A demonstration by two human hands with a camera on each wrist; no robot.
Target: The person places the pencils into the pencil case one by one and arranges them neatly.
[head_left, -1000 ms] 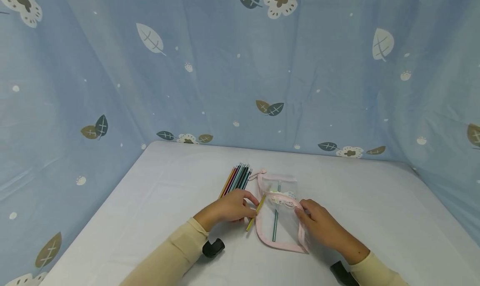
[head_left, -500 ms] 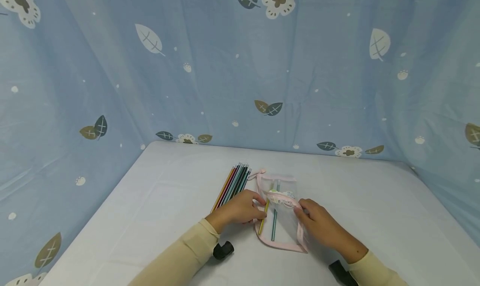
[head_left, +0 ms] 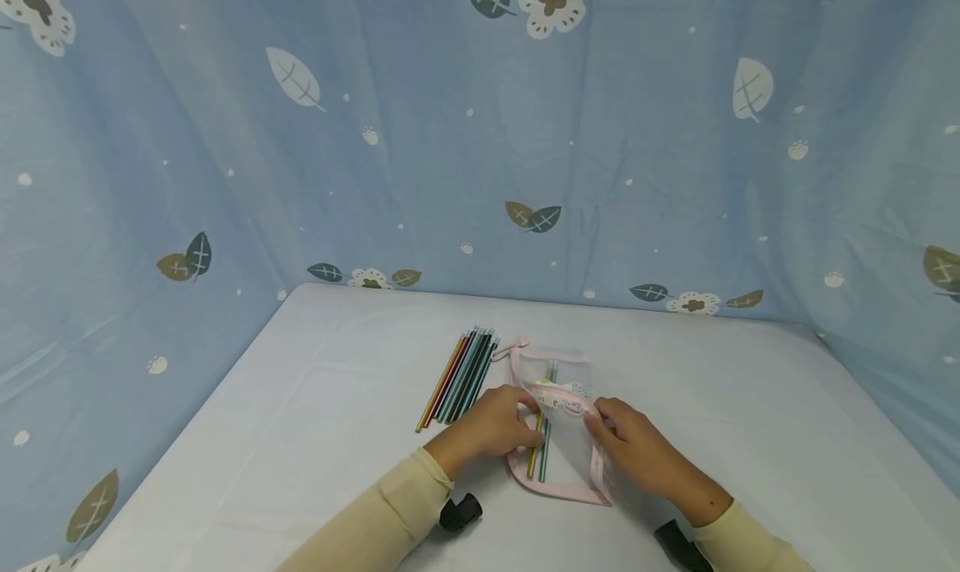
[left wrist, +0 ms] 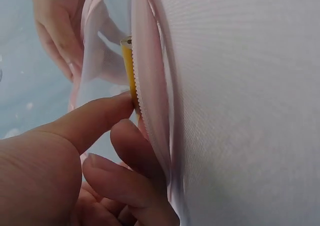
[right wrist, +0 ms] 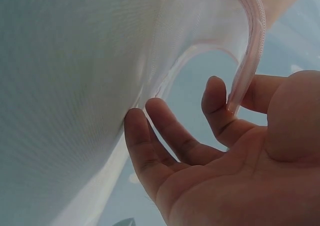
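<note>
A see-through mesh zip pouch [head_left: 562, 491] with pink trim lies on the white table, its upper flap lifted. My left hand [head_left: 491, 422] is at the pouch's left side, thumb and forefinger pinching a yellow pencil [left wrist: 128, 66] that lies along the pouch. In the left wrist view, the pencil's flat end shows just beside the pink zip teeth [left wrist: 137, 81]. A teal pencil [head_left: 544, 464] lies inside, right beside the yellow one. My right hand [head_left: 648, 451] pinches the flap's pink edge [right wrist: 250, 56] between thumb and forefinger, other fingers spread below it.
Several pencils [head_left: 459, 380] in gold, red, teal and dark colours lie side by side left of the pouch. A pink zip-pull strap [head_left: 512, 348] sticks out at its upper left corner. Behind the table hangs a blue leaf-print curtain [head_left: 420, 138].
My left hand has moved right, bringing the yellow pencil from the pouch's left edge to beside the teal pencil. The loose pencils are now more exposed. My right hand keeps its hold on the flap.
</note>
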